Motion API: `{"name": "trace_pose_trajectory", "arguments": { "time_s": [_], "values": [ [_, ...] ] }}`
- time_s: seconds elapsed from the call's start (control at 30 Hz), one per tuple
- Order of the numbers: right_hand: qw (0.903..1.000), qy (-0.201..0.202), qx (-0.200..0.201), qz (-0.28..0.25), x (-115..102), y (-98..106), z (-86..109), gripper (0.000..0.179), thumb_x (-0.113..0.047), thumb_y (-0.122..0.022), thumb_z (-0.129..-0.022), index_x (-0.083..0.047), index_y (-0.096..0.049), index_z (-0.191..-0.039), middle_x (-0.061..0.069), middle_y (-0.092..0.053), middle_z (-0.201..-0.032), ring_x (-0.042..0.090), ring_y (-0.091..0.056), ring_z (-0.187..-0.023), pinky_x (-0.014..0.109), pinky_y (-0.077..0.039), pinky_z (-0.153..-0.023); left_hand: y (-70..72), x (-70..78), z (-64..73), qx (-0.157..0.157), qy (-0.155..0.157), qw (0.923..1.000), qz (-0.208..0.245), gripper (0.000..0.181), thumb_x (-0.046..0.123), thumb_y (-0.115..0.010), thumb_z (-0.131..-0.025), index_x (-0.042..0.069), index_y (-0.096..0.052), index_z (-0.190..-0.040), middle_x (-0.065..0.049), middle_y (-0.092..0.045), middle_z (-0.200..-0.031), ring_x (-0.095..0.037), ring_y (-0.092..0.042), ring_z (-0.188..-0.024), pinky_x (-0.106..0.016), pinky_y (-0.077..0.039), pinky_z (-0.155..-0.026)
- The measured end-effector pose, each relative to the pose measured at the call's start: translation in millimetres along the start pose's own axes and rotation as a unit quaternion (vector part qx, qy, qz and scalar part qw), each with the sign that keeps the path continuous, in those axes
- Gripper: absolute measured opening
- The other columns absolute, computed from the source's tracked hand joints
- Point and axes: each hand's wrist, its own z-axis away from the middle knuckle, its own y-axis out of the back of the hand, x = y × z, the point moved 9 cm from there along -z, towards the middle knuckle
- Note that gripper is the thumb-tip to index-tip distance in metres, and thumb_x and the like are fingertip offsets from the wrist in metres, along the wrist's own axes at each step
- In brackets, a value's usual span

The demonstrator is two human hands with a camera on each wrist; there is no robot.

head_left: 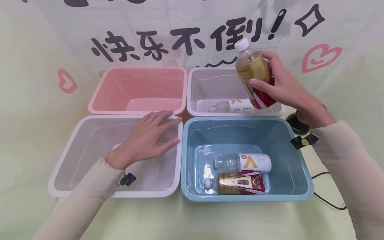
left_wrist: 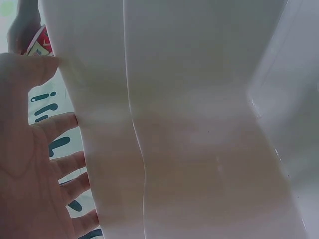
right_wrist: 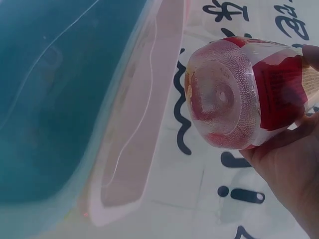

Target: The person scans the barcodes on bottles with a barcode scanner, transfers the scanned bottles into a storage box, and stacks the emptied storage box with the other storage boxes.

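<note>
My right hand (head_left: 283, 81) grips a drink bottle (head_left: 253, 71) with a gold and red label and a white cap. The bottle leans with its cap up and to the left, over the right part of the back right pale bin (head_left: 210, 81). Its clear ribbed base (right_wrist: 219, 99) faces the right wrist camera. Fingers spread, my left hand (head_left: 144, 141) lies over the front left pale bin (head_left: 126, 194), fingertips around its back and right rims. In the left wrist view the fingers and thumb (left_wrist: 42, 69) show along the bin's edge, holding nothing.
The front right blue bin (head_left: 246, 198) holds a white-labelled bottle (head_left: 255, 162) and a gold and red bottle (head_left: 240, 183), lying down. Another white-labelled bottle (head_left: 240, 105) lies in the back right bin. A pink bin (head_left: 150, 86) stands back left. A black cable (head_left: 328, 200) runs at right.
</note>
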Motion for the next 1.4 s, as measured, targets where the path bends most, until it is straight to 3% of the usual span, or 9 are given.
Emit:
{"name": "trace_pose_trajectory", "arguments": {
  "time_s": [0.27,0.53,0.77,1.0,1.2,1.4],
  "values": [
    [0.999,0.023,-0.038,-0.004,-18,-33,-22.8,0.078,-0.034,-0.07,-0.1,-0.032,-0.024,-0.162,0.012,-0.053,-0.144,0.027,-0.055,-0.122,0.026,-0.055,-0.088,0.1,-0.3,0.5,-0.006,0.003,1.0,0.005,0.07,0.064,-0.056,-0.099,0.03,-0.048,-0.16,-0.008,-0.039,-0.17,-0.033,-0.034,-0.159,-0.061,-0.026,-0.131],
    [0.9966,0.046,-0.063,0.027,-36,-62,-47.2,0.082,-0.041,-0.071,-0.098,-0.032,-0.023,-0.164,0.017,-0.058,-0.136,0.031,-0.06,-0.117,0.048,-0.057,-0.093,1.1,-1.4,5.1,-0.009,0.004,0.9999,0.011,0.069,0.062,-0.057,-0.1,0.03,-0.047,-0.161,-0.009,-0.039,-0.17,-0.035,-0.034,-0.158,-0.063,-0.026,-0.131],
    [0.9947,0.06,-0.074,0.039,-45,-74,-61.7,0.084,-0.039,-0.072,-0.098,-0.031,-0.023,-0.166,0.019,-0.06,-0.134,0.03,-0.059,-0.113,0.044,-0.055,-0.09,1.0,4.6,-0.4,0.004,-0.017,0.9998,0.006,0.069,0.064,-0.056,-0.1,0.03,-0.048,-0.16,-0.008,-0.039,-0.169,-0.032,-0.035,-0.158,-0.058,-0.027,-0.131],
    [0.9898,0.096,-0.104,0.02,-66,-95,-81.8,0.084,-0.037,-0.076,-0.096,-0.028,-0.027,-0.164,0.017,-0.058,-0.132,0.027,-0.056,-0.112,0.041,-0.05,-0.091,0.4,1.4,-0.8,-0.007,-0.003,1.0,0.003,0.069,0.064,-0.055,-0.1,0.029,-0.048,-0.16,-0.009,-0.039,-0.17,-0.033,-0.033,-0.159,-0.06,-0.026,-0.131],
    [0.9852,0.119,-0.118,0.036,-86,-115,-99.9,0.083,-0.042,-0.074,-0.096,-0.027,-0.029,-0.164,0.015,-0.059,-0.137,0.025,-0.059,-0.114,0.041,-0.055,-0.093,-0.4,-2.7,3.5,-0.021,0.012,0.9996,0.011,0.07,0.063,-0.056,-0.1,0.03,-0.047,-0.161,-0.008,-0.037,-0.171,-0.033,-0.032,-0.159,-0.064,-0.023,-0.132],
    [0.9802,0.14,-0.127,0.058,-103,-130,-113.2,0.084,-0.045,-0.072,-0.097,-0.023,-0.029,-0.165,0.014,-0.061,-0.135,0.023,-0.061,-0.112,0.039,-0.056,-0.093,0.1,0.2,1.5,-0.009,0.003,0.9999,0.004,0.069,0.064,-0.057,-0.1,0.03,-0.049,-0.159,-0.007,-0.039,-0.169,-0.032,-0.035,-0.157,-0.062,-0.027,-0.131]
  ]
}}
